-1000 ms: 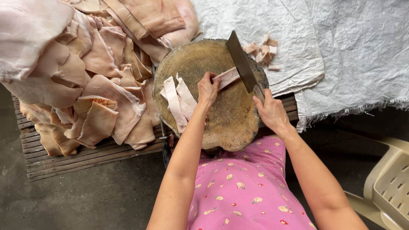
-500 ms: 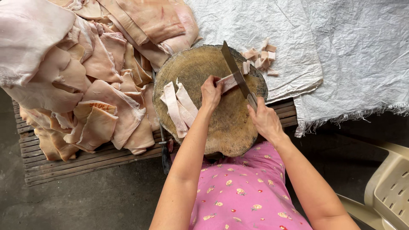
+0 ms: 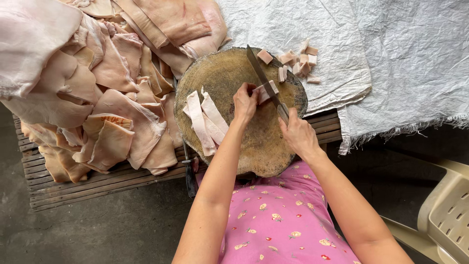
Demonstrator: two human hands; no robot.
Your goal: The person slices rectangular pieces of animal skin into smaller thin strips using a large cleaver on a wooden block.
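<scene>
- The right hand point(image 3: 299, 134) is closing around the handle of a big knife point(image 3: 264, 78). The blade is lying slanted across the far side of the round wooden chopping block point(image 3: 254, 146).
- The left hand point(image 3: 245, 102) is pinching a strip of pale pink skin point(image 3: 266, 92) and holding it down on the block, right against the blade.
- More long strips point(image 3: 204, 120) are lying flat on the left part of the block, just beside the left hand.
- The block is sitting on a low bench point(image 3: 93, 183) made of dark wooden slats, near its front edge. The person's pink flowery shirt point(image 3: 283, 220) is just below the block.
- A big heap of pink and tan skin sheets point(image 3: 97, 83) is covering the left side of the bench, all the way to the far edge. Some sheets are touching the block.
- A white woven sack cloth point(image 3: 391, 63) is spreading over the right side of the bench and hanging off its front edge with a frayed hem.
- Small cut squares point(image 3: 298, 61) are lying on the cloth, just past the far edge of the block. One square is sitting on the block by the knife tip.
- A second dark knife point(image 3: 188, 166) is resting at the front edge of the bench, left of the block.
- The floor point(image 3: 97, 230) is grey, rough concrete.
- A cream plastic chair point(image 3: 447, 210) is standing on the floor at the right.
</scene>
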